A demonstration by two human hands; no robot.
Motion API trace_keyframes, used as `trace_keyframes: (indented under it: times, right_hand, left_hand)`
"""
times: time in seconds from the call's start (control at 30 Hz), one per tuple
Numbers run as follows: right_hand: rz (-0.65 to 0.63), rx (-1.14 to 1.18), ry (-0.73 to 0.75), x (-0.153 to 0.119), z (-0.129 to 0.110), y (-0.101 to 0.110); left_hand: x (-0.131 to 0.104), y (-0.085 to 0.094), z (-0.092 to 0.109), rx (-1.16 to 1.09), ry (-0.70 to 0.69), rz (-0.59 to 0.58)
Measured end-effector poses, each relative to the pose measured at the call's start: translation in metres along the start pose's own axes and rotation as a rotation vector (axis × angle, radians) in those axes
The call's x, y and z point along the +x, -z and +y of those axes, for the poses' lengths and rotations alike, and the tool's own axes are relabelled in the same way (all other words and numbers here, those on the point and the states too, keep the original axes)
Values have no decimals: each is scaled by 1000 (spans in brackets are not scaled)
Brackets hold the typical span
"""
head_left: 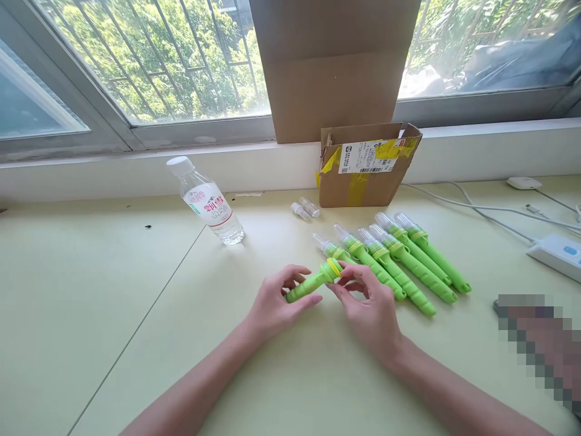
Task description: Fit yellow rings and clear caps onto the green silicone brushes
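Observation:
A green ridged handle (311, 284) with a yellow ring at its wider end lies across my left hand (279, 301), whose fingers and thumb are closed round its lower part. My right hand (367, 303) pinches at the ringed end with thumb and fingertips. Just beyond and to the right, several green sticks with clear ribbed caps (411, 266) lie side by side, slanting down to the right. The nearest one is partly hidden behind my right hand. Two small clear plastic pieces (309, 207) rest together behind them, in front of the carton.
An open cardboard box (356, 188) stands against the wall under the window. A water bottle (213, 206) with a white cap is at the back left. White cables and a power strip (556, 254) lie at the right. A pixelated object (540, 345) is at the right edge.

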State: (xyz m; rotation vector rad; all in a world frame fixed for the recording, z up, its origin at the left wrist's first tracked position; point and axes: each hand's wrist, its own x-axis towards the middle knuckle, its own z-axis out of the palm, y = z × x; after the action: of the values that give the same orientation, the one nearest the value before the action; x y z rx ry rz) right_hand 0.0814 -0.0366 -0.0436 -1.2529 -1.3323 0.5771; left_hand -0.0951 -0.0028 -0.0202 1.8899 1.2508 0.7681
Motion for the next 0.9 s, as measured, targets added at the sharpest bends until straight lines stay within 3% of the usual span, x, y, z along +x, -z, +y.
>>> trace_keyframes:
  times: [0.1,0.2,0.4,0.7,0.9]
  right_hand:
    - [22,6,-66,1,-1,0]
    - [28,30,-90,1,-1,1]
    - [-30,79,-150,2,3,2]
    - [-114,92,-189,2,6,2]
    - [-95,104,-177,2,6,2]
  left_hand:
    - [-4,-7,-8,254,-211,140]
    - [-7,-11,-13,361,-257,197]
    - [-7,-9,-7,190,-161,157]
    - [2,3,-1,-223,133,-62]
    - [4,6,0,-299,219,-110]
